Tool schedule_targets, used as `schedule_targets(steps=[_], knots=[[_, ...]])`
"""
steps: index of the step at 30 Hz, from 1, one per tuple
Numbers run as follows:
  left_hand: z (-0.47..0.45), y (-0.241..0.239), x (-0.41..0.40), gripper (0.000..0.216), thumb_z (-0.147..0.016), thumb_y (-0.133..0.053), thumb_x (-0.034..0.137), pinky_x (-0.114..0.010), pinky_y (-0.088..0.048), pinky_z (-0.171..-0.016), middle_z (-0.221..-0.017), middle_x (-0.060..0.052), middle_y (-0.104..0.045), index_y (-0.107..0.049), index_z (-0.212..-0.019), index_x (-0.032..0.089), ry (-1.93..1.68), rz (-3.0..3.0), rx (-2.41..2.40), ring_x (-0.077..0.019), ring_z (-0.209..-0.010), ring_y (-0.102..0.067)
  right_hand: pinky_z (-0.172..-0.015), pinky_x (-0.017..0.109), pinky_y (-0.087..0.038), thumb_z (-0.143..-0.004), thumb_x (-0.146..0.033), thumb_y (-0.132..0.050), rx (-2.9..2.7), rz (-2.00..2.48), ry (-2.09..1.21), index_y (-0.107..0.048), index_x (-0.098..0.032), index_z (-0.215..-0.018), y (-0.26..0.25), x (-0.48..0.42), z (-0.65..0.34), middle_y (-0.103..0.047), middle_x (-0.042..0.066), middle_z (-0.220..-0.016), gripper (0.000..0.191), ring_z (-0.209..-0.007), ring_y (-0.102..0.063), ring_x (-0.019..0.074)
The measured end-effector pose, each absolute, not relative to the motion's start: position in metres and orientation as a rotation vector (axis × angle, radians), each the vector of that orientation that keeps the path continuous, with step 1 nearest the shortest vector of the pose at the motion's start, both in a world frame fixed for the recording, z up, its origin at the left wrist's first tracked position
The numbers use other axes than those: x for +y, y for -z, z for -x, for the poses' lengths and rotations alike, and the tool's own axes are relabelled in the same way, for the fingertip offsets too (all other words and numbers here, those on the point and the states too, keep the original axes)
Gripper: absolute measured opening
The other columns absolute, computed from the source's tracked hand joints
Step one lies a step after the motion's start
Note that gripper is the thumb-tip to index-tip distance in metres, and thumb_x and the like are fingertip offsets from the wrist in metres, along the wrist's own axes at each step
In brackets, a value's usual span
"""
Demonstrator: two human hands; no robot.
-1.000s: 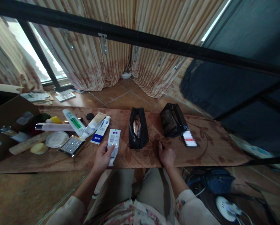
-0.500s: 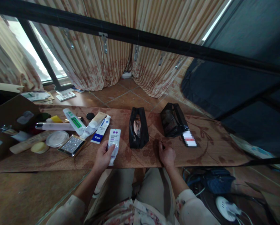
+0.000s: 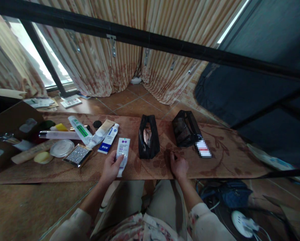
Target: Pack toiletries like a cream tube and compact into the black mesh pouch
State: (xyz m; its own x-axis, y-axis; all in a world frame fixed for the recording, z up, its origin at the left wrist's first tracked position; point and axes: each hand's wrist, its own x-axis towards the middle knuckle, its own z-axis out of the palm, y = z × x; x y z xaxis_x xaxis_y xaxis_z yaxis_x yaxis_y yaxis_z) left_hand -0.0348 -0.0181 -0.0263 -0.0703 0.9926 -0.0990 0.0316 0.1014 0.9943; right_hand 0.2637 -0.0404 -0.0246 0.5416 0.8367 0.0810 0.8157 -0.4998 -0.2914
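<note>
My left hand (image 3: 111, 166) is closed around a white toothpaste tube (image 3: 124, 145) with purple print, its thumb pressed on the front. The tube is near the table's front edge. My right hand (image 3: 179, 165) rests on the tablecloth as a loose fist, and nothing shows in it. Between the two hands, a little farther back, stands a black mesh pouch (image 3: 155, 142) with an oval opening and some items inside. A second black mesh pouch (image 3: 182, 130) is beyond my right hand, with a blurred white tag (image 3: 203, 149) beside it. Left of the held tube lies a blue-and-white tube (image 3: 109, 138).
On the left lie a green-and-white tube (image 3: 79, 130), a beige tube (image 3: 105, 128), a glittery compact (image 3: 78, 155), a round clear container (image 3: 61, 148) and a yellow sponge (image 3: 43, 157). A cardboard box (image 3: 16, 117) stands at the far left. A black metal bar (image 3: 150, 36) crosses above the table.
</note>
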Motion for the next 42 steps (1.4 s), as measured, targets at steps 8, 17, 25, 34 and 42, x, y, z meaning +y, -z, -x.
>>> schedule_targets(steps=[8, 17, 25, 34, 42], knots=[[0.033, 0.023, -0.019, 0.032, -0.071, -0.066, 0.041, -0.025, -0.044, -0.059, -0.074, 0.0, -0.063, -0.06, -0.089, 0.016, -1.155, -1.093, 1.345, -0.0158, -0.065, -0.057, -0.057, 0.024, -0.029, -0.09, -0.047, -0.044, -1.377, 2.469, -0.087, -0.072, -0.02, -0.092, 0.026, -0.04, -0.264, -0.07, 0.009, -0.082, 0.039, -0.067, -0.06, 0.0157], [0.032, 0.015, -0.022, 0.033, -0.062, -0.071, 0.023, -0.024, -0.045, -0.062, -0.079, 0.0, -0.062, -0.058, -0.091, 0.015, -1.126, -1.123, 1.329, -0.0152, -0.07, -0.057, -0.056, 0.024, -0.027, -0.09, -0.048, -0.043, -1.397, 2.476, -0.075, -0.073, -0.02, -0.089, 0.026, -0.04, -0.265, -0.069, 0.009, -0.078, 0.041, -0.066, -0.059, 0.0165], [0.033, 0.001, -0.025, 0.042, -0.068, -0.068, 0.025, -0.031, -0.049, -0.07, -0.087, -0.003, -0.069, -0.053, -0.106, 0.018, -1.102, -0.779, 1.088, -0.0177, -0.07, -0.065, -0.054, 0.026, -0.025, -0.09, -0.05, -0.042, -1.395, 2.525, -0.062, -0.073, -0.02, -0.092, 0.028, -0.041, -0.266, -0.069, 0.01, -0.077, 0.043, -0.062, -0.057, 0.0167], [0.028, 0.009, 0.001, 0.057, -0.082, -0.045, 0.059, -0.024, -0.043, -0.045, -0.081, -0.013, -0.07, -0.063, -0.101, 0.008, -0.996, -0.658, 0.828, -0.0154, -0.051, -0.06, -0.056, 0.026, -0.03, -0.09, -0.049, -0.041, -1.429, 2.525, -0.044, -0.072, -0.021, -0.1, 0.029, -0.042, -0.266, -0.07, 0.011, -0.077, 0.043, -0.066, -0.061, 0.0194], [0.029, 0.014, 0.01, 0.051, -0.088, -0.039, 0.053, -0.027, -0.045, -0.055, -0.084, -0.014, -0.07, -0.062, -0.101, 0.009, -1.024, -0.532, 0.669, -0.0186, -0.06, -0.063, -0.057, 0.026, -0.033, -0.089, -0.047, -0.043, -1.451, 2.516, -0.01, -0.073, -0.015, -0.096, 0.031, -0.043, -0.268, -0.07, 0.013, -0.076, 0.045, -0.063, -0.06, 0.019]])
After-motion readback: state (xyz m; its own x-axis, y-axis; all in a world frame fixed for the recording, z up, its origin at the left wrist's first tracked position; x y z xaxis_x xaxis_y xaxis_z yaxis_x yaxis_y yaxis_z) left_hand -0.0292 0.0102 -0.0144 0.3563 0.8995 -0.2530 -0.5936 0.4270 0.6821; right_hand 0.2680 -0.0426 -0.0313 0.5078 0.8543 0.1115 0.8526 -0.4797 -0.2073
